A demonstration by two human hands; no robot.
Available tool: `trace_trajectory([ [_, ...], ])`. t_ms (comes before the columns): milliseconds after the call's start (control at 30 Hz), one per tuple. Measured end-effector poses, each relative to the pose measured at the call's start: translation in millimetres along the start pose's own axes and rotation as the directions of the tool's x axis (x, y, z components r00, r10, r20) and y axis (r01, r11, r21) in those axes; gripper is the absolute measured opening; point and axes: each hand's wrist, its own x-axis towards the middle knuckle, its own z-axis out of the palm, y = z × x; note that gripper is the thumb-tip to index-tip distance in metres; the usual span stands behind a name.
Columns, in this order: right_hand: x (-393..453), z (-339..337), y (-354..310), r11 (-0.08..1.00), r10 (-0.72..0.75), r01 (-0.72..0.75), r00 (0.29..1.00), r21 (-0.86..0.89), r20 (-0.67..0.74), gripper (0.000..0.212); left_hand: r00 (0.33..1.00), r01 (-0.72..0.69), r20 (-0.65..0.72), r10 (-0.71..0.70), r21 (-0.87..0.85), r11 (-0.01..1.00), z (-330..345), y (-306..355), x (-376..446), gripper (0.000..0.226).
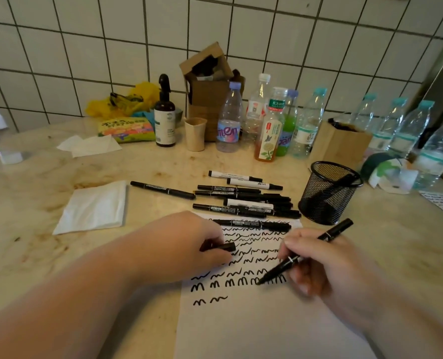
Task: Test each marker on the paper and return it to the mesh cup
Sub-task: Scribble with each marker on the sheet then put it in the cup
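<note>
A pale, stained stone counter [142, 172] runs up to a wall of white tiles [85, 47] with dark grout. On it, nearest the camera, lies a white sheet of paper [254, 325], its upper half filled with rows of black squiggles and its lower part blank. Along the back stand a row of clear plastic bottles [229, 117], an open cardboard box [207, 81], a dark spray bottle [164, 117], a beige cup [195, 134], a yellow bag [127, 99] and a bright snack packet [126, 129]. A folded white tissue [96, 207] lies left of the paper, apart from it. The black mesh cup [329, 195] stands upright just beyond the paper's top right corner, with at least one dark marker leaning inside. Between cup and tissue lies a pile of markers [243, 198], mostly black with a few white-bodied ones, lying roughly side by side; one of them rests across the paper's top edge, and one more lies off to the left of the pile. The right hand [316, 263] grips a black marker [306, 251] in a writing hold, fingers curled round the barrel, its tip touching the paper at the end of a row of arch-shaped marks. The left hand [189, 244] rests on the paper's left edge, pinching a black cap [221, 246] between thumb and fingers.
</note>
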Motion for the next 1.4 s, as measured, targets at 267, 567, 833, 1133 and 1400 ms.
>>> trace_trajectory([
  [267,-1,11,7,0.996,-0.046,0.053,0.993,-0.067,0.110,0.008,0.999,-0.023,-0.028,0.023,-0.015,1.000,1,2,-2,0.024],
  [567,0,15,9,0.992,-0.036,0.052,0.990,-0.113,0.134,0.005,0.999,-0.015,-0.034,0.014,-0.031,0.999,4,1,0,0.021],
  [833,2,15,9,0.985,-0.026,0.044,0.993,-0.167,0.113,0.008,0.999,-0.021,-0.037,0.020,-0.040,0.999,5,-2,0,0.023],
  [1133,2,8,8,0.979,-0.035,0.045,0.998,-0.201,0.051,0.009,0.998,-0.056,-0.021,0.056,-0.042,0.998,3,-3,-1,0.029],
  [1400,6,-3,4,0.972,-0.228,0.218,0.965,-0.087,-0.130,0.015,0.999,-0.047,-0.003,0.047,-0.113,0.992,3,-3,-1,0.020],
])
